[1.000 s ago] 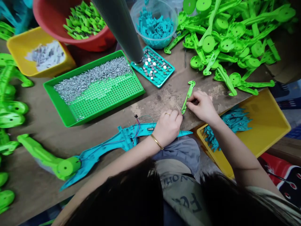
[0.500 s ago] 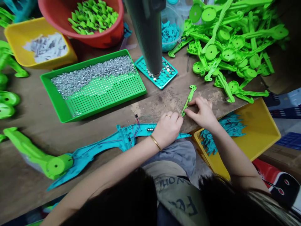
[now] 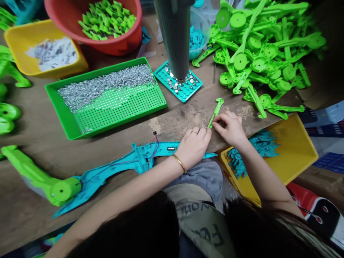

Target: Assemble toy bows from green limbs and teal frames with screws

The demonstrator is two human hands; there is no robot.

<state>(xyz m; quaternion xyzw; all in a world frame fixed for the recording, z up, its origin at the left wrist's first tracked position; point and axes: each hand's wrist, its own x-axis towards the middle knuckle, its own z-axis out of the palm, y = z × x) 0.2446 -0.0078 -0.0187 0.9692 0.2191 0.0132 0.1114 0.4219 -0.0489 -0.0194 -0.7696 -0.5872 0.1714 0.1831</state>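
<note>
A slim bright green plastic part [image 3: 219, 104], hooked at its far end, lies on the table in front of me. My left hand [image 3: 192, 147], with a ring and a gold bangle, is closed at its near end, fingertips pressing it down. Thumb and forefinger of my right hand [image 3: 230, 126] meet in a pinch against the part's right side; whatever they hold is too small to make out. Under my left wrist runs a long blue plastic half-shell [image 3: 123, 159] with wires laid in it, joined to a green arm-like piece [image 3: 40, 177] with a round hub.
A green tray of screws [image 3: 113, 123] stands to the left, beside a small blue tray [image 3: 179, 94] of silver discs. Above it hangs a dark cylindrical tool [image 3: 176, 46]. Green parts [image 3: 258, 64] heap at back right; a yellow bin [image 3: 292, 154] holds blue parts. A red basin [image 3: 118, 46] sits behind.
My right fingertips have shifted slightly up along the green part and curled closer together. The left hand stays almost in place. The hanging tool appears slightly further right.
</note>
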